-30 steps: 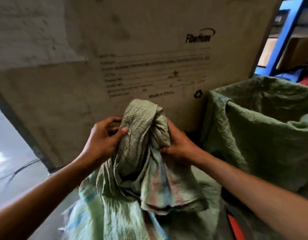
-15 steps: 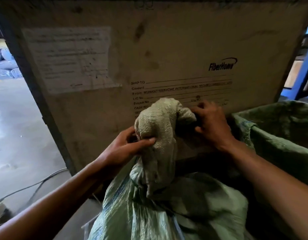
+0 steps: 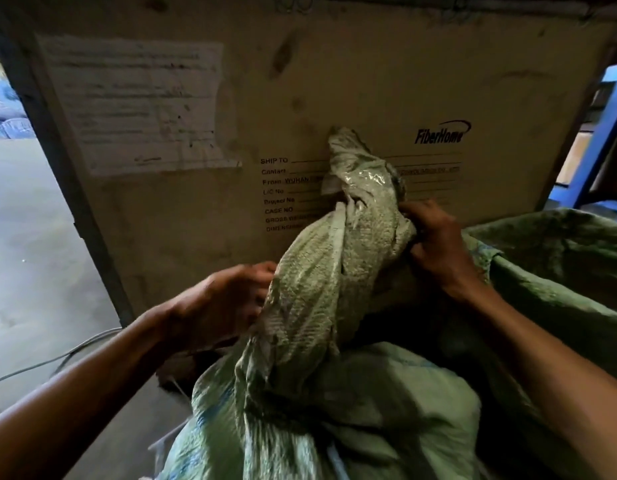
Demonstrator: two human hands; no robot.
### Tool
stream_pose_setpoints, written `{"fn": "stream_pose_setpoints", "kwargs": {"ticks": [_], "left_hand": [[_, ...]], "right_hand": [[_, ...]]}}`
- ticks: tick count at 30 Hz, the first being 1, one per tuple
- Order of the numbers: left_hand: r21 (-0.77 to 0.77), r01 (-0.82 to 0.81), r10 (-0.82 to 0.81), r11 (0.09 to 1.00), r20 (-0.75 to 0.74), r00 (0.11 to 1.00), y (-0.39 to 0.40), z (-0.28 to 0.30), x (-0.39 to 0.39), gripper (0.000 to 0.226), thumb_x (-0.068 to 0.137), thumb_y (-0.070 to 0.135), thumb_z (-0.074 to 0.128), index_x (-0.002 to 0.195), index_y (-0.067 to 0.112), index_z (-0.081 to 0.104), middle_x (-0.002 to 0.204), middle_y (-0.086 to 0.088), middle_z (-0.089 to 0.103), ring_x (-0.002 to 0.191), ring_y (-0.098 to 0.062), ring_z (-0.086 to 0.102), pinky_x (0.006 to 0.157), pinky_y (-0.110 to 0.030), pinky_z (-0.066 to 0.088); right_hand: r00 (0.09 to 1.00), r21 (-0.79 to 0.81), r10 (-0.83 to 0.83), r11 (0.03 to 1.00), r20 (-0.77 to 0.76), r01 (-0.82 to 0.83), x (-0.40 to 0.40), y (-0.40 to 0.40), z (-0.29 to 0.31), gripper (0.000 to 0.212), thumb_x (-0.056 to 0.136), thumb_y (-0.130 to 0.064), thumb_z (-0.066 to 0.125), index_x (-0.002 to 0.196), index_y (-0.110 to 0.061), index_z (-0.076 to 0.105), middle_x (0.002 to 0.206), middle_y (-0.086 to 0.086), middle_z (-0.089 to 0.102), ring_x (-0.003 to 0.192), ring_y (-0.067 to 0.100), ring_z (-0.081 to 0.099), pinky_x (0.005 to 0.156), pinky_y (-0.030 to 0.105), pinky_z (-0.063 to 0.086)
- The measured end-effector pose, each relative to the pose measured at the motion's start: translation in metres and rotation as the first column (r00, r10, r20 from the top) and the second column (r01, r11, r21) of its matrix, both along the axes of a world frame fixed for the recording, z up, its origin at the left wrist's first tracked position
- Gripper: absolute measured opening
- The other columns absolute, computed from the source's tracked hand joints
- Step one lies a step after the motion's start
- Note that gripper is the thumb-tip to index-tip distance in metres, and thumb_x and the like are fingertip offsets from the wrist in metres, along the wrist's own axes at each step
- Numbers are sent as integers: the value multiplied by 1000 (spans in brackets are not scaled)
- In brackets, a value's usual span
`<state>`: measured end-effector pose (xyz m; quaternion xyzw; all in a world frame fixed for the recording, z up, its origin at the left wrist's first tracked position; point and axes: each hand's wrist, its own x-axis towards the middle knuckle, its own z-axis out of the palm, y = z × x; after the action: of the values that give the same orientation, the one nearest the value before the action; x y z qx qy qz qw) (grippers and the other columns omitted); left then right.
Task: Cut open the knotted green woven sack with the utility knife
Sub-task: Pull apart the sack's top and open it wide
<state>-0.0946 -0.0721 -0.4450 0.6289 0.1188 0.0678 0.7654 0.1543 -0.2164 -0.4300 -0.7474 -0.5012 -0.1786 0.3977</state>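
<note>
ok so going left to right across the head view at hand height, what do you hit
concrete floor → left hand → knotted neck of the green sack → right hand → second open green sack

Print on crate (image 3: 335,81)
"FiberHome" logo (image 3: 440,134) upper right; form lines (image 3: 277,192) "SHIP TO", "Contact", "From: WUHAN…", "L/C No", "Project No", "CASE NO", "GROSS WE…", "DIMENSION…", partly hidden by sack (image 3: 335,271). Paper sheet (image 3: 137,105) taped left, text unreadable.
</note>
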Motion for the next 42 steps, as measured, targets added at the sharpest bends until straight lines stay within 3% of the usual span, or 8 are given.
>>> {"fn": "stream_pose_setpoints", "kwargs": {"ticks": [6, 10, 15, 19, 24, 33, 38, 42], "left_hand": [[240, -353, 305, 904, 216, 928, -6, 2, 18, 21, 70, 26, 72, 89, 17, 70, 92, -7, 72, 81, -20, 67, 69, -28, 55], [387, -497, 370, 776, 359, 857, -9, 11, 25, 31, 69, -6, 74, 91, 13, 63, 83, -1, 75, 77, -15, 68, 68, -24, 56], [455, -439, 298, 775, 349, 888, -22, 15, 34, 27, 79, 8, 73, 102, 17, 66, 100, 1, 76, 92, -8, 71, 73, -18, 56], [527, -518, 316, 673, 428, 847, -30, 15, 38, 35, 77, 5, 74, 109, 17, 63, 105, 4, 72, 100, -6, 68, 83, -19, 54], [204, -352, 347, 913, 62, 936, -27, 16, 39, 53, 71, 60, 68, 99, 16, 73, 101, -7, 77, 93, -22, 73, 76, -34, 58], [177, -815, 715, 551, 403, 571, 14, 34, 25, 9, 88, 13, 66, 91, 21, 64, 75, 4, 77, 74, -15, 74, 73, -35, 60], [37, -881, 754, 472, 501, 425, 5, 53, 32, 10, 91, 14, 61, 100, 19, 59, 72, 13, 74, 68, 0, 71, 63, -20, 57], [-91, -610, 556, 787, 532, 638, -15, 68, 42, 20, 96, 15, 52, 116, 16, 54, 89, 1, 71, 74, -11, 68, 66, -27, 58]], "right_hand": [[767, -149, 492, 794, -412, -589, -39, 14, -1, 38, 87, -1, 57, 118, -22, 60, 121, -1, 62, 116, 14, 55, 96, 31, 46], [721, -92, 361, 858, -592, -505, -38, 11, 17, 38, 97, -16, 40, 84, -43, 63, 92, -26, 60, 95, -2, 57, 74, 9, 46], [640, -212, 227, 819, -734, -533, -51, 3, 33, 51, 65, -82, 42, 78, -41, 69, 89, -15, 64, 92, 8, 60, 87, 32, 40], [703, -121, 253, 892, -665, -435, -57, 5, 24, 36, 85, -53, 53, 89, -23, 74, 85, -6, 77, 78, 8, 71, 70, 25, 52], [336, 309, 481, 836, -810, -453, -61, 10, 19, 36, 94, -34, 46, 109, -8, 66, 105, 12, 73, 97, 23, 69, 83, 33, 56], [555, 139, 157, 987, -817, -75, -12, -13, 17, 34, 94, -38, 48, 91, -10, 68, 76, 1, 67, 50, -2, 65, 43, 9, 46], [692, 4, 50, 998, -720, -69, -41, -4, 8, 49, 84, -59, 51, 89, -14, 68, 79, 0, 74, 79, 20, 68, 65, 27, 58], [598, 6, 290, 903, -747, -430, -71, 2, 3, 94, 62, -69, 65, 140, -30, 30, 125, -13, 54, 103, 2, 61, 74, 24, 57]]}}
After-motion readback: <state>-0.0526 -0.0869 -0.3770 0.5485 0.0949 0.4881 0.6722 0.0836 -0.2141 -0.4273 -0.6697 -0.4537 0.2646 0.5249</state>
